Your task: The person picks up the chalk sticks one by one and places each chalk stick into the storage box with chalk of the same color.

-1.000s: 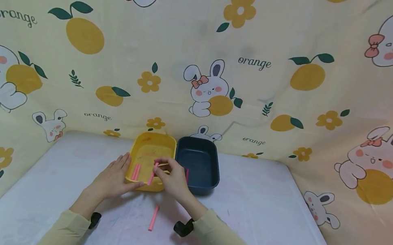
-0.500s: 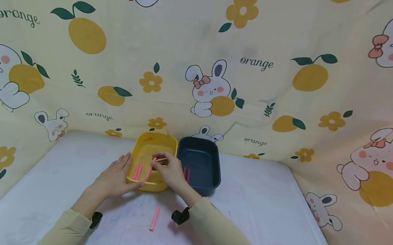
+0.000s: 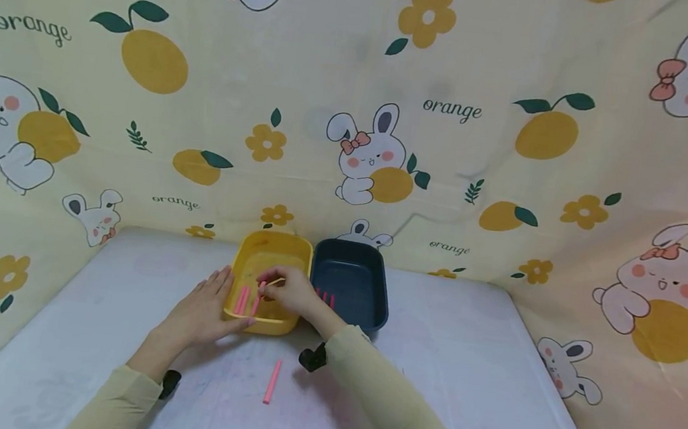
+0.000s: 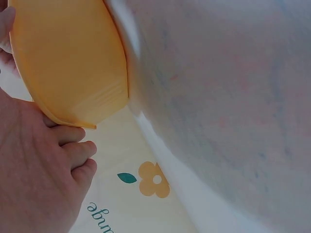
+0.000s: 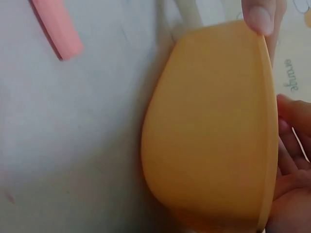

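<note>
White table [image 3: 460, 372] against a cartoon bunny-and-orange cloth backdrop [image 3: 459, 114]. Head view: yellow tray [image 3: 273, 243] and dark blue tray [image 3: 375, 275] sit side by side at the far edge. Left hand [image 3: 203, 308] lies flat, fingers straight, against the yellow tray's near-left wall. Right hand [image 3: 291, 292] reaches over that tray, fingers pinching a pink stick [image 3: 258, 298]; its long axis runs roughly near-to-far, and other pink sticks lie just left of it inside. A loose pink stick [image 3: 272, 381] lies on the table near-side of the tray, between the forearms, closer to the right arm. Left wrist view: fingers rest under the tray rim. Right wrist view: tray's outer wall fills the frame; grip itself probably hidden behind it.
</note>
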A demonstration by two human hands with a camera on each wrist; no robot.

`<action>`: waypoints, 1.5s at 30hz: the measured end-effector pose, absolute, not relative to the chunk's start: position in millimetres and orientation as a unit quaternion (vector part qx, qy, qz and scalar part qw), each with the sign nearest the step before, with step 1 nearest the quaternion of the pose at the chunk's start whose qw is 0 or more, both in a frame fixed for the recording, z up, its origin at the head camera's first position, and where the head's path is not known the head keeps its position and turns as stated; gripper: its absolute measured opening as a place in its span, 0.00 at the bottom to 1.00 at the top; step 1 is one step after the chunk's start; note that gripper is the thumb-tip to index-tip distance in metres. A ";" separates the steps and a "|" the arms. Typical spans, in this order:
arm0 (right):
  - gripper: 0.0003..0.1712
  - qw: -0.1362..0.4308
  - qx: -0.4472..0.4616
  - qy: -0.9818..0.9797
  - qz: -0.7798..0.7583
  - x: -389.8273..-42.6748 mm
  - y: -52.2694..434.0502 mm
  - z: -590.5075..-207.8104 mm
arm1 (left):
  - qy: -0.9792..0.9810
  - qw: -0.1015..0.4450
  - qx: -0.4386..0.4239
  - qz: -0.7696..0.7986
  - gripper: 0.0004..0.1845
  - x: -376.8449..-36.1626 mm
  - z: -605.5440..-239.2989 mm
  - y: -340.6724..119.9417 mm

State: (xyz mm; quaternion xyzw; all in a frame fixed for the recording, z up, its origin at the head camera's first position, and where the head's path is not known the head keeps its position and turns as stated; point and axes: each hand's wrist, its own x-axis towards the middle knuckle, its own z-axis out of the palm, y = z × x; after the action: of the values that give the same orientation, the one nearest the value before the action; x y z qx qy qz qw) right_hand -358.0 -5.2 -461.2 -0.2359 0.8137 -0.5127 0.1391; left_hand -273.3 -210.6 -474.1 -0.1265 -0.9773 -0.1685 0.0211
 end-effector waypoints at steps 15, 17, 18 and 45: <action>0.06 0.133 -0.259 0.847 -0.444 -366.4 -20.2 -465.4 | -0.976 0.034 -0.131 -0.173 0.63 -275.4 -478.8 -213.1; 0.06 0.132 -0.257 0.850 -0.441 -367.5 -22.1 -465.9 | -0.976 0.033 -0.130 -0.172 0.63 -275.3 -477.8 -213.0; 0.06 0.129 -0.255 0.852 -0.438 -368.2 -23.2 -466.6 | -0.976 0.031 -0.129 -0.173 0.63 -275.2 -477.1 -212.9; 0.07 0.102 -0.229 0.893 -0.373 -378.3 -38.1 -481.8 | -0.977 0.027 -0.125 -0.172 0.63 -273.7 -476.9 -212.9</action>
State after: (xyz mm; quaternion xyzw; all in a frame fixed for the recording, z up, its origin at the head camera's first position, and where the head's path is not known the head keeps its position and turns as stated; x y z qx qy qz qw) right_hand -378.3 -38.1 -481.8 -0.2289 0.8934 -0.3729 0.1022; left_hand -273.7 -212.9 -476.9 -0.1250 -0.9768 -0.1719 0.0269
